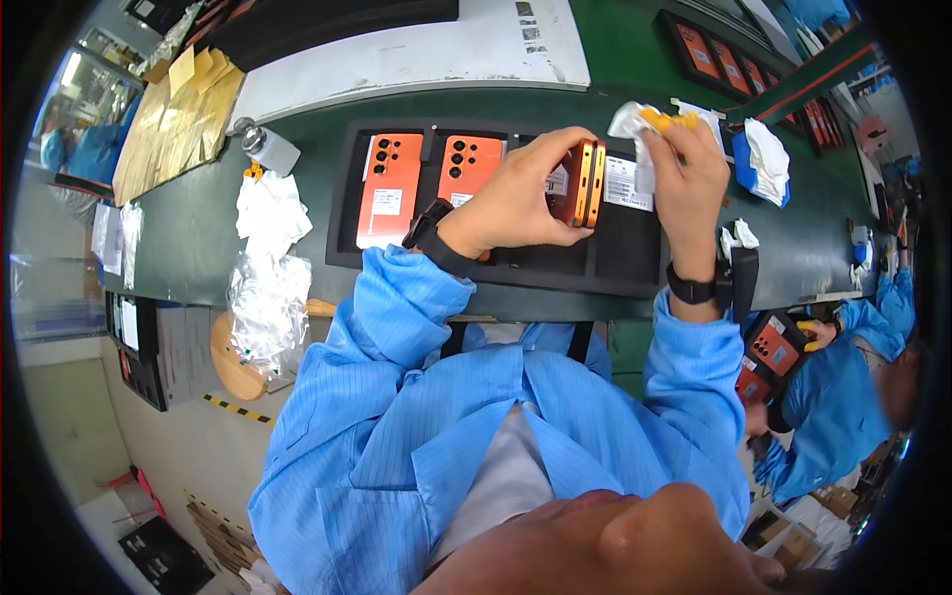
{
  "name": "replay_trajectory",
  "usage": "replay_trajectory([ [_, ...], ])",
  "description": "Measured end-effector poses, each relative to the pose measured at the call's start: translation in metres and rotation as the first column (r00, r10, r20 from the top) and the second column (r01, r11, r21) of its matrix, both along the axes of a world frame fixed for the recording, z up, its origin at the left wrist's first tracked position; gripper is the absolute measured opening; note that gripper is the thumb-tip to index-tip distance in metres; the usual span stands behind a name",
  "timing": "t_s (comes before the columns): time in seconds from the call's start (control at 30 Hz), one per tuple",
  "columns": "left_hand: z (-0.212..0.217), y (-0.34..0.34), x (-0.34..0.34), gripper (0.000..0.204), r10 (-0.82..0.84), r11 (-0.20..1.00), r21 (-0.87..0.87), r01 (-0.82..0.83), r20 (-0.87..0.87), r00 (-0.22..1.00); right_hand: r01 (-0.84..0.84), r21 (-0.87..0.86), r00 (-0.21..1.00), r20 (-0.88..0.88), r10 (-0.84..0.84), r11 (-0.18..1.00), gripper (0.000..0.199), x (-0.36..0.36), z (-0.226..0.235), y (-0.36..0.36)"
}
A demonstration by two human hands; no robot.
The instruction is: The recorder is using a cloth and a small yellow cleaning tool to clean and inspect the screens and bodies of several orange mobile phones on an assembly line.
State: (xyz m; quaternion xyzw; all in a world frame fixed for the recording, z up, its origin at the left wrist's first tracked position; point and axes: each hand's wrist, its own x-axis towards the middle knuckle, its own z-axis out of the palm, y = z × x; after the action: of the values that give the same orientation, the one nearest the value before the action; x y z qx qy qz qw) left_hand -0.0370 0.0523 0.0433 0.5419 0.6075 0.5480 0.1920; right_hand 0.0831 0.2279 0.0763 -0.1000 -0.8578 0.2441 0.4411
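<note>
My left hand (518,193) holds two orange phones (579,182) stacked together on edge, above a black foam tray (623,254). My right hand (686,169) grips a white cloth wrapped around a small yellow tool (654,121), just to the right of the phones' edge. Two more orange phones (391,188) lie back up in the tray's left slots, with a white label on each. A dark band sits on each of my wrists.
Crumpled white wipes and clear film (268,260) lie at the left beside a small white bottle (268,149). A stack of white cloths (766,159) sits at the right. Another person in blue (843,367) handles an orange phone at the lower right. More phone trays (729,61) stand at the back.
</note>
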Motion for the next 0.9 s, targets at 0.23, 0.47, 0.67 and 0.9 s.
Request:
replay_trajectory([
  [0.23, -0.002, 0.000, 0.000, 0.084, -0.047, 0.999, 0.013, 0.046, 0.064, 0.997, 0.096, -0.243, 0.995, 0.055, -0.085, 0.965, 0.012, 0.031, -0.028, 0.004],
  [0.47, -0.002, 0.001, -0.001, 0.084, -0.027, 1.000, 0.000, 0.027, 0.063, 0.998, 0.039, -0.198, 0.999, 0.036, -0.033, 0.979, 0.012, 0.046, 0.000, -0.021],
  [0.67, -0.009, 0.004, -0.003, 0.086, -0.035, 0.999, 0.037, 0.033, 0.039, 0.999, -0.167, -0.014, 0.969, 0.182, 0.166, 0.986, 0.011, 0.048, 0.020, -0.074],
  [0.9, -0.006, 0.001, 0.002, 0.082, 0.012, 0.997, 0.077, -0.002, -0.130, 0.991, -0.093, -0.017, 0.988, 0.125, 0.094, 0.996, 0.006, 0.009, 0.023, -0.051],
])
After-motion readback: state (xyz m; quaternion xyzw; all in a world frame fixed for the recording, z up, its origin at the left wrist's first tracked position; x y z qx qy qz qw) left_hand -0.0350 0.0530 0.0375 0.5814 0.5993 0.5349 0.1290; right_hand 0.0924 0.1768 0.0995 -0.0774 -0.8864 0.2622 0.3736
